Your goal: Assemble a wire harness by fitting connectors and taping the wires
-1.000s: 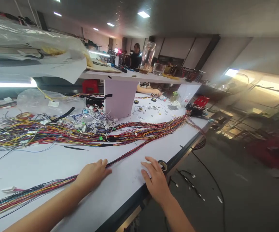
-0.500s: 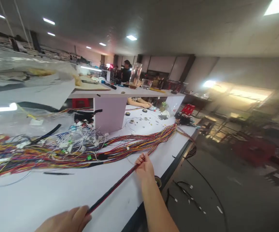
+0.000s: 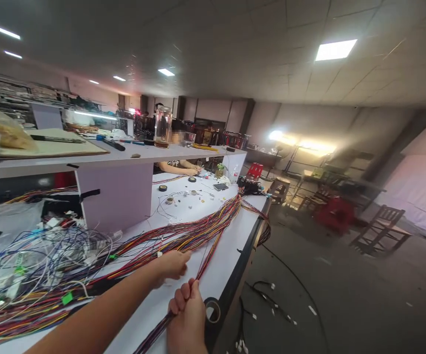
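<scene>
My right hand is closed around a thin branch of wires near the front edge of the white table. Below that fist the strands run on toward the lower left, dark and bunched. My left hand hovers just above and left of it, fingers curled; whether anything is between them is hidden. Behind it lies the thick multicoloured wire bundle, stretching from lower left to the far right end. A roll of black tape rests beside my right hand at the table edge.
A shelf with a glass jar and pens stands over the table. White connectors and loose wires pile up at left. Another person's arms rest across the table. Dark cables lie on the floor right; red stool beyond.
My left hand has let go of the lower part of the wire branch and moved up beside my right hand. My right hand sits lower in view. The view has swung right.
</scene>
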Demonstrator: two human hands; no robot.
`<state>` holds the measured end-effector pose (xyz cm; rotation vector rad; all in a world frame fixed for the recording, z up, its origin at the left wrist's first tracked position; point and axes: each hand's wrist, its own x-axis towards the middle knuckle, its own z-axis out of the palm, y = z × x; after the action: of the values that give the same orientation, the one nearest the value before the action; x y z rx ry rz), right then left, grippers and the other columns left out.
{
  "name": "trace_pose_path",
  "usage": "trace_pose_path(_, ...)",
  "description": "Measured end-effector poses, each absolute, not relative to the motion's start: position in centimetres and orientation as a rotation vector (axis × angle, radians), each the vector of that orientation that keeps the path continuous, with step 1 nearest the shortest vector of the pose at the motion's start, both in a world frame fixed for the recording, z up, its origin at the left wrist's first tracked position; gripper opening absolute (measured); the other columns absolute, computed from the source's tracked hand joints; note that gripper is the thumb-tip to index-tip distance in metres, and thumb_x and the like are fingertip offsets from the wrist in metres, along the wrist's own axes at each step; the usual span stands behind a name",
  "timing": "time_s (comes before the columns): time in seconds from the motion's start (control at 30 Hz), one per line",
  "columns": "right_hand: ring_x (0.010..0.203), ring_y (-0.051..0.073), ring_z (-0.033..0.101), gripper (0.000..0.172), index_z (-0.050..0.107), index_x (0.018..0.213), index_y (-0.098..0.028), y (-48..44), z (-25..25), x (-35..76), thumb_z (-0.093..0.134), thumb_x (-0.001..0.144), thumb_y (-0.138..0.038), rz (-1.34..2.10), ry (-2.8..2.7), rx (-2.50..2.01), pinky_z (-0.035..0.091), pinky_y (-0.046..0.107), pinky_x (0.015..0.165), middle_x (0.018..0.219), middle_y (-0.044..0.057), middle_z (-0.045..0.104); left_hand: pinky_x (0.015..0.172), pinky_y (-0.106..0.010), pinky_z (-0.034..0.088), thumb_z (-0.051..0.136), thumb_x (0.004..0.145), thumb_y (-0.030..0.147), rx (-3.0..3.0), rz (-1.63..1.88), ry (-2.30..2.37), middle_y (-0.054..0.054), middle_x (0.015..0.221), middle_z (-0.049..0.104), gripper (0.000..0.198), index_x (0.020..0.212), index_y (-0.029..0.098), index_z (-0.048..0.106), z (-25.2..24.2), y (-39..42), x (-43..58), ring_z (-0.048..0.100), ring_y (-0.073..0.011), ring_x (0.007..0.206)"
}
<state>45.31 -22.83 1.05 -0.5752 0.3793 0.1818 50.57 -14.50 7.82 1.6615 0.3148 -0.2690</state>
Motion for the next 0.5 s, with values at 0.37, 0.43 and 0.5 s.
trace_pose_path(0.37, 0.043, 0.005, -0.008, 0.064, 0.046, 0.078, -0.027, -26.7, -0.7, 45.9, 0.085, 0.036, -0.054, 0.347, 0.37, -0.45, 0.0, 0.017, 0.033, 0.046, -0.018, 0.008, 0.053, -0.024, 0.049, 0.052, 0.094, 0.041, 1.291, -0.512, 0.436, -0.001, 0.084, 0.06, 0.03, 0.106, 0.014, 0.057, 2.1, -24.8, 56.9, 0.055, -0.01, 0.06)
trace_pose_path(0.43, 0.041, 0.004, -0.008, 0.061, 0.046, 0.073, -0.027, -27.5, -1.6, 45.8, 0.087, 0.034, -0.051, 0.383, 0.39, -0.43, 0.001, 0.017, 0.033, 0.045, -0.019, 0.004, 0.051, -0.023, 0.048, 0.051, 0.094, 0.04, 1.262, -0.483, 0.442, -0.001, 0.083, 0.06, 0.03, 0.106, 0.014, 0.057, 1.7, -25.7, 56.5, 0.054, -0.0094, 0.058)
trace_pose_path(0.5, 0.04, 0.003, -0.007, 0.056, 0.048, 0.069, -0.026, -28.2, -2.3, 45.8, 0.087, 0.036, -0.05, 0.388, 0.388, -0.415, 0.001, 0.016, 0.032, 0.044, -0.018, 0.004, 0.049, -0.022, 0.046, 0.051, 0.094, 0.041, 1.231, -0.465, 0.446, 0.0, 0.078, 0.059, 0.029, 0.103, 0.014, 0.058, 1.3, -26.2, 56.2, 0.052, -0.0083, 0.054)
